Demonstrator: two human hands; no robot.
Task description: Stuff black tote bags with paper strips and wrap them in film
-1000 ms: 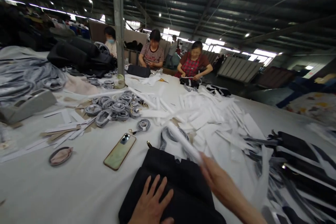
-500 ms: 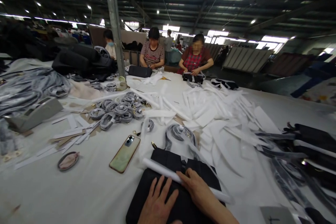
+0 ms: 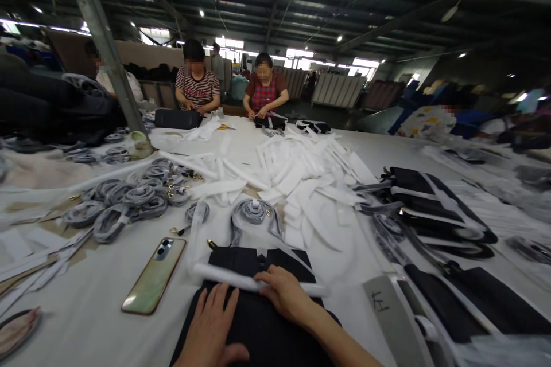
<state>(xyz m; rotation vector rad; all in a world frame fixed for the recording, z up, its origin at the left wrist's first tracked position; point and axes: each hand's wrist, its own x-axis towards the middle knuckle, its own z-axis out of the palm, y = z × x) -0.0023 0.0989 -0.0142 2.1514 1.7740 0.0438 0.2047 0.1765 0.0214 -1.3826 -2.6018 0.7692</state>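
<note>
A black bag [image 3: 262,332] lies flat on the white table directly in front of me, its flap part folded out toward the far side. Across it rests a rolled strip of white foam [image 3: 221,276]. My left hand [image 3: 210,324] lies flat on the bag's left side, fingers spread, fingertips close to the roll. With bent fingers, my right hand [image 3: 282,293] grips the roll near its middle. Beyond the bag sits a coiled grey strap [image 3: 253,212] with a gold clasp, partly covered by thin white wrapping.
A phone [image 3: 154,276] lies left of the bag, near bundled grey straps [image 3: 138,195]. White foam sheets [image 3: 301,178] pile up ahead. On the right are a tape dispenser [image 3: 390,312] and black bags [image 3: 439,200]. Two co-workers handle bags across the table, beside a metal post [image 3: 107,46].
My view has turned right, so the table's contents sit farther left and more of the dispenser and black bags shows. Both hands stay at the bag and the roll.
</note>
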